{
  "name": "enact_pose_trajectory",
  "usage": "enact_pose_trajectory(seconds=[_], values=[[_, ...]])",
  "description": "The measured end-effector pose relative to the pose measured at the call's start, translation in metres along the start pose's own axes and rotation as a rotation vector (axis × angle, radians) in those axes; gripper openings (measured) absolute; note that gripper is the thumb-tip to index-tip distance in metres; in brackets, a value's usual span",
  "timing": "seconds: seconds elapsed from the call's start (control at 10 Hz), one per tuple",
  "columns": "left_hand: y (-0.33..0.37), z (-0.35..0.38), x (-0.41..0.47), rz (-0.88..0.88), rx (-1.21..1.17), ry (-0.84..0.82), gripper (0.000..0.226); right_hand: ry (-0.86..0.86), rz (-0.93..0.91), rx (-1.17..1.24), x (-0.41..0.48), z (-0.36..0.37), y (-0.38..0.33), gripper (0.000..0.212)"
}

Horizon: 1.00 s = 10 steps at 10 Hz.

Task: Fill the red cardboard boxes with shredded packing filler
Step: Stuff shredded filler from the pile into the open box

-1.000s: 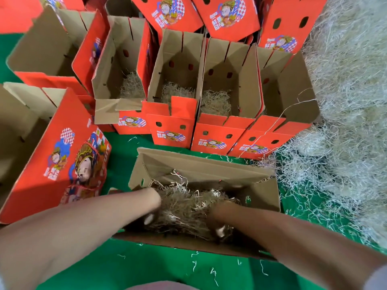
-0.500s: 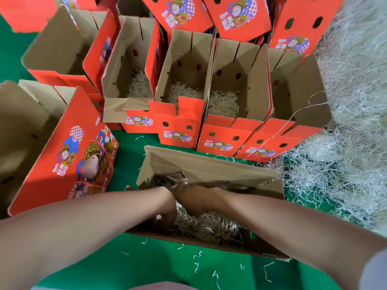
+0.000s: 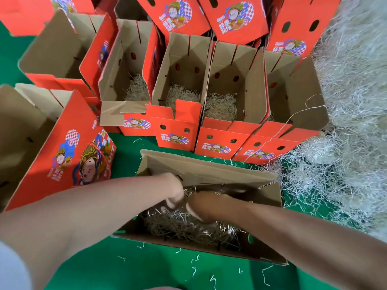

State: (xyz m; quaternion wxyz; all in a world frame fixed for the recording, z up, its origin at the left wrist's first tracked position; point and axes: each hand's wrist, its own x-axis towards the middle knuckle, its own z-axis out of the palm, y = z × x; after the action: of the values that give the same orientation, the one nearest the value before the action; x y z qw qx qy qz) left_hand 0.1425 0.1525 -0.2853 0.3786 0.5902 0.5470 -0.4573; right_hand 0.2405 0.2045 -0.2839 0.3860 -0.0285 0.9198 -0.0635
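Near open red cardboard box (image 3: 209,176), lower centre: pale shredded paper filler (image 3: 188,229) covers its bottom. Left grip (image 3: 176,194) curls into the shreds; right grip (image 3: 206,208) is blurred, closure not discernible. Three row boxes (image 3: 182,80) behind hold filler; upper-left box (image 3: 52,49) looks unfilled. Judged roughly midway.

Green floor (image 3: 146,268) lay open on the near side, row of upright boxes (image 3: 178,130) walled the far side, filler heap (image 3: 345,122) crowded the right, tall red box (image 3: 62,143) blocked the left.

near box (image 3: 201,174): open, part-filled | filler (image 3: 188,225): tangled inside | three boxes (image 3: 178,130) behind: filler-lined
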Motion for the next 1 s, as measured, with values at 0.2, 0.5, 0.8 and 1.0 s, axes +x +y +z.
enact_pose_trajectory(seconds=[0.2,0.5,0.8,1.0], values=[[-0.001,0.023,0.027,-0.09,-0.191,-0.113,0.038,-0.354,-0.034,-0.021,0.033,0.036,-0.005,0.046],[-0.011,0.028,0.039,-0.063,-0.543,0.246,0.023,-0.011,-0.066,0.079,0.025,0.035,-0.005,0.03],[0.008,0.037,0.034,-0.049,-0.332,-0.262,0.041,-0.028,0.066,0.01,0.012,0.023,0.005,0.027],[0.034,0.005,0.027,0.149,-0.017,0.449,0.025,-0.137,0.103,-0.052,-0.007,0.014,0.035,0.031]])
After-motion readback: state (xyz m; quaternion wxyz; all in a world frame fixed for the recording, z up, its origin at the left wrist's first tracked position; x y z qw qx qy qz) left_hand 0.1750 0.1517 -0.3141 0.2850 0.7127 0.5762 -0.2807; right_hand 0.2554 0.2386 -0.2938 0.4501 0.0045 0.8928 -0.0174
